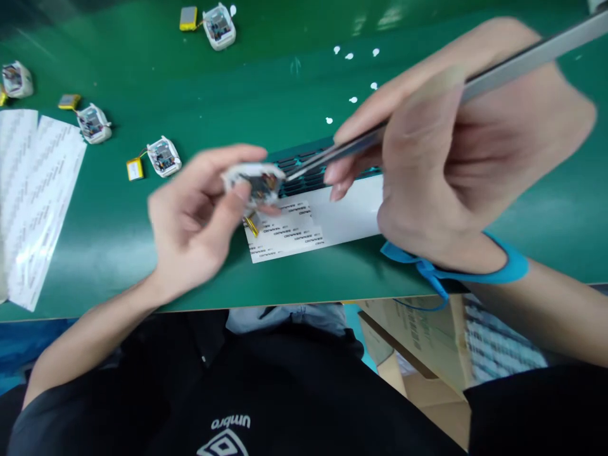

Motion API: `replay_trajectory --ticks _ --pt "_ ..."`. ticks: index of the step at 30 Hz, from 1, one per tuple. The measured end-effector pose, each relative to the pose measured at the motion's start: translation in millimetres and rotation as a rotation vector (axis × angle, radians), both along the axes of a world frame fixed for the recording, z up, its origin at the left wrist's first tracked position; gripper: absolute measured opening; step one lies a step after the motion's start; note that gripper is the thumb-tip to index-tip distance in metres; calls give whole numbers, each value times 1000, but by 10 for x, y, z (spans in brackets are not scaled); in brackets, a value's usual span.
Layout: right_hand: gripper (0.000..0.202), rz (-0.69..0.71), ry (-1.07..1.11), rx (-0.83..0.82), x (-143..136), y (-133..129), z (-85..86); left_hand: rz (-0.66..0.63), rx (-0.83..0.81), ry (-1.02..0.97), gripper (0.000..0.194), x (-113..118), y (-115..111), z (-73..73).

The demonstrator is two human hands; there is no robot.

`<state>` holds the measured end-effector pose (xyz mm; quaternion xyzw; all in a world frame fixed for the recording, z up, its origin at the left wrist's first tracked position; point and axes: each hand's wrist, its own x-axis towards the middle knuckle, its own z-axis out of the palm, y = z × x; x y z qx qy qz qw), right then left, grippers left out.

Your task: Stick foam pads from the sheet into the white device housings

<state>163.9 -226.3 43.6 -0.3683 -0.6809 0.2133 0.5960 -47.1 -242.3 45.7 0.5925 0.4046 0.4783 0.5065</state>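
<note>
Between the thumb and fingers of my left hand is a small white device housing, its open side with circuit parts facing up. A yellow-edged battery hangs below it. My right hand is closed around metal tweezers, whose tips are at the right edge of the housing. Blur hides whether the tips touch it or pinch anything. Under both hands lies a printed white sheet with a dark slotted strip along its far edge.
More open housings, such as one with a battery and another at the back, lie leftward on the green mat. Several small white stickers dot the mat. Printed sheets lie far left. A cardboard box stands below the table edge.
</note>
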Motion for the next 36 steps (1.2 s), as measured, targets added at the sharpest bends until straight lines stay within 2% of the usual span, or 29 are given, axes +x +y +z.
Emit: replay_trajectory --ticks 1,3,6,10,13,16,19,22,26,28,29,31,32,33,34,36 --pt "27 -19 -70 54 26 37 -9 72 34 -72 10 -17 46 8" --pt "27 113 -386 -6 75 109 -47 175 77 -203 14 -53 143 31" --pt "26 188 -470 -70 117 191 -139 181 40 -221 9 -132 265 77" --pt "29 236 -468 -165 126 253 -241 15 -23 113 13 -264 347 95" --pt "28 261 -471 -149 131 282 -281 -125 -23 377 7 -320 347 76" --pt "26 243 -504 -114 124 276 -306 -203 131 634 4 -334 309 105" --pt "24 211 -566 -76 88 228 -327 -325 330 878 14 -340 278 191" --pt "25 164 -620 25 38 193 -335 -401 402 982 21 -355 284 234" --pt "29 22 -652 103 32 215 -246 -405 416 1055 22 -387 326 186" --pt "27 -53 -639 86 73 223 -168 -407 434 1013 22 -409 336 190" --pt "25 -80 -622 102 102 221 -131 -451 425 927 22 -419 333 211" --pt "22 -83 -594 206 167 209 -78 -586 346 623 19 -426 314 276" --pt "23 -74 -568 291 196 203 -64 -609 272 440 20 -422 305 306" --pt "26 -63 -548 370 221 199 -59 -576 191 262 21 -413 303 325" --pt "30 -66 -522 445 239 197 -59 -477 112 102 21 -400 311 327" --pt "35 -85 -493 546 254 193 -68 -179 -58 -119 15 -378 369 269"
